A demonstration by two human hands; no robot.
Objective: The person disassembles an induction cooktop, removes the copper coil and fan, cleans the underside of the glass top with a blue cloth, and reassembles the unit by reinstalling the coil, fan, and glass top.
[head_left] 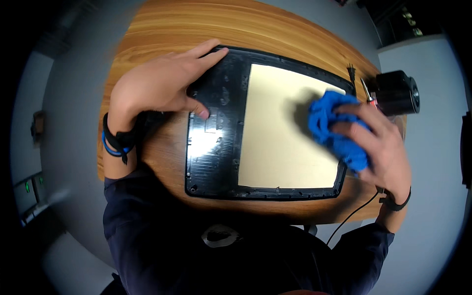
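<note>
A black plastic panel [216,162] with rounded corners lies flat on the wooden table. A cream-coloured sheet [275,132] fills the larger, right-hand part of its frame. My left hand [167,81] rests on the panel's upper left, fingers spread, with the fingertips at the far edge and the thumb on the black surface. Bunched in my right hand [378,140] is a blue cloth [332,120], over the right side of the cream sheet. The right fingers are slightly blurred, and whether the cloth touches the sheet I cannot tell.
On the table's right side lies a black cylindrical device [396,93], with a power plug [351,73] and a thin pointed tool [366,89] beside it. A black cable [351,214] hangs past the near right edge. Wooden tabletop [211,19] extends beyond the panel.
</note>
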